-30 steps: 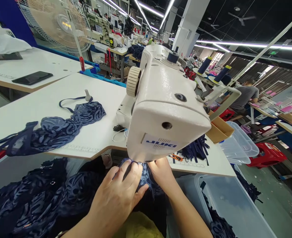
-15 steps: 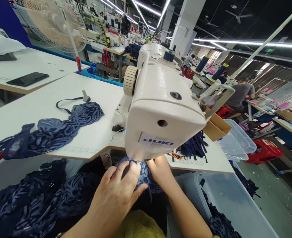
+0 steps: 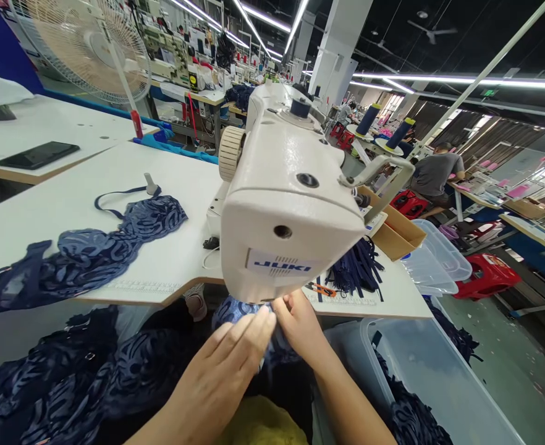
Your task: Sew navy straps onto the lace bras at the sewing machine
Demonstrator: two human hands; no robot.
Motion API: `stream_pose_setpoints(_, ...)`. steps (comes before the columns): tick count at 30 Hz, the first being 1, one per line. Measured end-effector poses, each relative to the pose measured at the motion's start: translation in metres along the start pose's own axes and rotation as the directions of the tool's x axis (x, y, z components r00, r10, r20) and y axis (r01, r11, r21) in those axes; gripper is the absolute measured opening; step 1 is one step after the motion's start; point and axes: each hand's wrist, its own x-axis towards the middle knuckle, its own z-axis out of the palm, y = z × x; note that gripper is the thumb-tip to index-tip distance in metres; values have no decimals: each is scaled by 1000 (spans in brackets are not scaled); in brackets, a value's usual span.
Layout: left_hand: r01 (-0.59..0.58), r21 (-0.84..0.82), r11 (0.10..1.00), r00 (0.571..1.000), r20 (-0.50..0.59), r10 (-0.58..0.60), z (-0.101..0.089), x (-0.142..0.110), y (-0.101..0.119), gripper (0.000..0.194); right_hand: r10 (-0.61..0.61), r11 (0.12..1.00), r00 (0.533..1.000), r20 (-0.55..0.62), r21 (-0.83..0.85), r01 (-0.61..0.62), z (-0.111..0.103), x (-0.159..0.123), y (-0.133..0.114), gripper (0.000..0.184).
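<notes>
White tabletop (image 3: 191, 170) | sewing machine (image 3: 291, 216) partly hides patterned fabric (image 3: 230, 310) | carton (image 3: 395, 232) nearby

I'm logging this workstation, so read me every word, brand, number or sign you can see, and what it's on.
"JUKI": label on the sewing machine.
Too small or blurred to read:
Ruler tape on the table.
Green sign near the ceiling.
Marking on the red stool.

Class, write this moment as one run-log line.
left hand: over blue fabric | right hand: at fabric, just below machine head | bra: on table
</notes>
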Motion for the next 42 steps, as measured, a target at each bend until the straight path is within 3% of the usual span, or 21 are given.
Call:
stream_pose_setpoints(5,40,61,997,999,-12,-40,1,-9,2,46,46,999,999,17,-23,-45,0,-7,-2,7)
stream_pose_setpoints(10,57,86,995,997,39,-61,2,-10,4,43,75,989,996,-39,-128,-79,2,-1,-3,2)
stream_pose_setpoints(17,84,125,989,996,0,-85,5,-4,4,41,90,966,995,-52,-240,-100,2,6,-3,5)
stream_pose_setpoints(37,105,157,982,994,-8,-105,4,-2,6,42,102,960,994,-34,-258,-107,3,7,1,7)
stream_pose_setpoints(42,135,107,985,991,-21,-134,5,-4,3,46,55,986,997,-60,-154,-64,9,10,8,8)
